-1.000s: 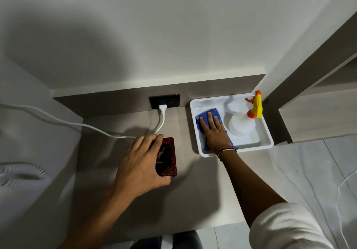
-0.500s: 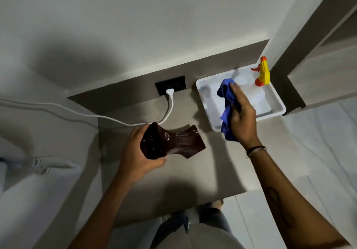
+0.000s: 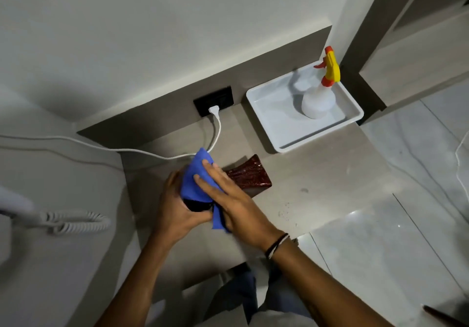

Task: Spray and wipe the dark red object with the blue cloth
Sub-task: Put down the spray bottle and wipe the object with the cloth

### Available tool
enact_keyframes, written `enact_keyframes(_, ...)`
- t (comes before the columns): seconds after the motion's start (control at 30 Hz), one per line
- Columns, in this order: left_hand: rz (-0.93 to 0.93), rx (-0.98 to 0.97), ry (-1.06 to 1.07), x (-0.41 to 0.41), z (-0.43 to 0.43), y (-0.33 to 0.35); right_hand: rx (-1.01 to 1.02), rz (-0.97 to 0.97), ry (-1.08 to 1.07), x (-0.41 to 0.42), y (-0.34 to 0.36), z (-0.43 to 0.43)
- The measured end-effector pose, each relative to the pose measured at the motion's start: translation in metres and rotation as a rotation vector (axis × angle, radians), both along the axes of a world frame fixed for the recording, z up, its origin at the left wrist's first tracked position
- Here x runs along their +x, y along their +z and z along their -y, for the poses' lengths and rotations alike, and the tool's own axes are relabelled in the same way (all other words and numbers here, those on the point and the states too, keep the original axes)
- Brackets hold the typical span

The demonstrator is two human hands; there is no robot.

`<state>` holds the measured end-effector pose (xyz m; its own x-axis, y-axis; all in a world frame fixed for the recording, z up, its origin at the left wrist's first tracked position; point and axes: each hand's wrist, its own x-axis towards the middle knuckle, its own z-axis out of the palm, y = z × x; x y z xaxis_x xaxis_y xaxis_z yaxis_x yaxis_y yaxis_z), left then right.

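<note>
The dark red glossy object [image 3: 250, 178], flared at its ends, is held on its side just above the grey counter. My left hand [image 3: 175, 208] grips its near end, which is mostly hidden. My right hand [image 3: 233, 199] lies flat over the blue cloth [image 3: 196, 187] and presses it onto the object's near part. Only the far flared end of the object shows past the cloth. The white spray bottle [image 3: 319, 98] with its yellow and orange trigger stands upright in the white tray [image 3: 269, 126] at the back right.
A white plug and cable [image 3: 215, 126] run from the black wall socket [image 3: 214, 99] leftwards just behind my hands. A coiled white cord [image 3: 76, 222] lies on the surface at the left. The counter's front edge [image 3: 299, 235] meets a pale tiled floor at the right.
My right hand carried the blue cloth from the tray over to the dark red object and now presses it there. My left hand lifted the object from the counter.
</note>
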<state>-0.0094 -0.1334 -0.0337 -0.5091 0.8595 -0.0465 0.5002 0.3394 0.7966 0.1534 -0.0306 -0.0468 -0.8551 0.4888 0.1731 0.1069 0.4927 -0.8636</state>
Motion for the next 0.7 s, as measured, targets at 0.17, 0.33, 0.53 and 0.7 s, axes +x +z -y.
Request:
enact_keyframes(0.17, -0.048, -0.017, -0.001, -0.003, 0.004, -0.003, 0.057, 0.356, -0.200, 0.036, -0.029, -0.036)
enact_keyframes(0.33, 0.028, -0.023, 0.013, -0.004, -0.001, -0.004, -0.038, 0.045, -0.148, -0.016, -0.009, 0.024)
enact_keyframes(0.53, -0.045, -0.027, 0.022, -0.006, 0.004, -0.002, -0.003, 0.234, -0.224, 0.020, -0.038, -0.019)
enact_keyframes(0.7, -0.079, -0.097, -0.024, -0.002, -0.009, 0.004, -0.105, 0.182, -0.306, 0.003, -0.012, -0.005)
